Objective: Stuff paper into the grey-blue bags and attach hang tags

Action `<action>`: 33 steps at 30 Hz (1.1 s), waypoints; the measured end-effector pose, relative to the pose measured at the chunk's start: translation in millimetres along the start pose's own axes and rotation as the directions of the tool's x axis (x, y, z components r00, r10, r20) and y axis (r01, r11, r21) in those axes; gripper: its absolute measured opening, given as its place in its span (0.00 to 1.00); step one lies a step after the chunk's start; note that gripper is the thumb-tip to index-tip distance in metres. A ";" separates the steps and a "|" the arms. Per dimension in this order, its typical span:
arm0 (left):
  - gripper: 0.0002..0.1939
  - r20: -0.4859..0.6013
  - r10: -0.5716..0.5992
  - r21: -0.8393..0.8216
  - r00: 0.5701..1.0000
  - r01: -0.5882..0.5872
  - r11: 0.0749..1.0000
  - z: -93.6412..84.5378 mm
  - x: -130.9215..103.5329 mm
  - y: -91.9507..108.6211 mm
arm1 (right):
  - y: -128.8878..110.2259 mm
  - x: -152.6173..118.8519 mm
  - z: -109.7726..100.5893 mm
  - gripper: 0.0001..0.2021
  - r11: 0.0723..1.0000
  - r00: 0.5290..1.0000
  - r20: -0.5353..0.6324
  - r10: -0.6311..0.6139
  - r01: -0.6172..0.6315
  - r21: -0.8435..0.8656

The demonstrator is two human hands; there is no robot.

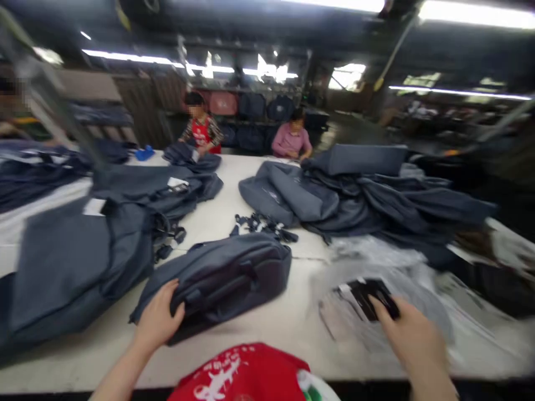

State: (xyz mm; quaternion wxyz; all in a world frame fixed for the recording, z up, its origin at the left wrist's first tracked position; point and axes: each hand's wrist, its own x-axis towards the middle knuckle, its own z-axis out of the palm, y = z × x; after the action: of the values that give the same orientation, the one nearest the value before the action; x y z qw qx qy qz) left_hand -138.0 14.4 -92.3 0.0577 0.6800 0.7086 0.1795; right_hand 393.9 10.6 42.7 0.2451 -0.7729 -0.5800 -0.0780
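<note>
A dark blue-grey fabric bag [234, 278] lies on its side in front of me, a strap handle showing on it. My left hand [161, 314] grips its near left end, thumb on the front and fingers over the top. At the right, my right hand [412, 331] is closed on black tags [368, 298], which lie over clear plastic bags [376, 256]. Motion blurs that side, so how many tags it pinches is unclear. Just beyond the bag sits a small heap of dark strap pieces [263, 223].
More dark bags [67, 262] with white labels are piled at the left. Another pile of dark bags [368, 189] covers the right back of the white table [251, 340]. Two people [203, 133] are at the far side. A slanted metal post [54, 94] rises at left.
</note>
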 end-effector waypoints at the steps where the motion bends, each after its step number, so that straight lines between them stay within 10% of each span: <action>1: 0.24 0.046 0.000 -0.031 0.999 0.002 1.000 -3.5 10.1 -5.2 | -2.9 -4.3 -3.8 0.16 0.999 0.998 0.034 0.048 -0.049 0.015; 4: 0.25 0.106 -0.012 -0.114 0.994 0.024 0.993 -4.7 34.5 -18.9 | -31.8 -3.6 3.6 0.17 0.927 0.980 0.141 0.139 -0.179 0.331; 9: 0.26 0.051 -0.007 -0.224 0.999 0.018 0.974 -18.6 45.5 0.6 | -105.9 1.9 49.7 0.18 0.442 0.905 0.416 0.090 -0.411 0.797; 14: 0.23 0.094 0.196 -0.481 0.976 -0.128 0.867 -45.8 60.2 56.8 | -169.6 -6.0 96.9 0.16 0.237 0.798 0.586 -0.139 -0.548 0.802; 19: 0.19 0.346 0.407 -0.681 0.845 -0.072 0.728 -64.8 69.9 92.2 | -216.7 -8.9 126.6 0.15 0.144 0.698 0.655 -0.291 -0.644 0.751; 22: 0.12 0.241 0.442 -0.642 0.864 -0.200 0.740 -72.8 69.9 99.9 | -237.4 -12.5 141.5 0.15 0.005 0.620 0.718 -0.317 -0.755 0.655; 27: 0.10 0.153 0.546 -0.613 0.824 -0.355 0.706 -69.7 74.7 101.4 | -264.3 -40.0 166.4 0.16 0.067 0.312 0.790 -0.527 -0.912 0.405; 33: 0.13 0.218 0.203 -0.707 0.954 0.011 0.708 -45.9 77.6 87.7 | -263.3 -65.9 171.6 0.24 0.213 -0.076 0.718 -0.692 -0.972 0.102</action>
State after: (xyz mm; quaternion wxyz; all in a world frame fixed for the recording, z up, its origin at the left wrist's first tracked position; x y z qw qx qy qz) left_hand -75.6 83.7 -7.8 0.4009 0.6618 0.5351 0.3392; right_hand 98.9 89.2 -56.9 0.1477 -0.2901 -0.2513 0.9116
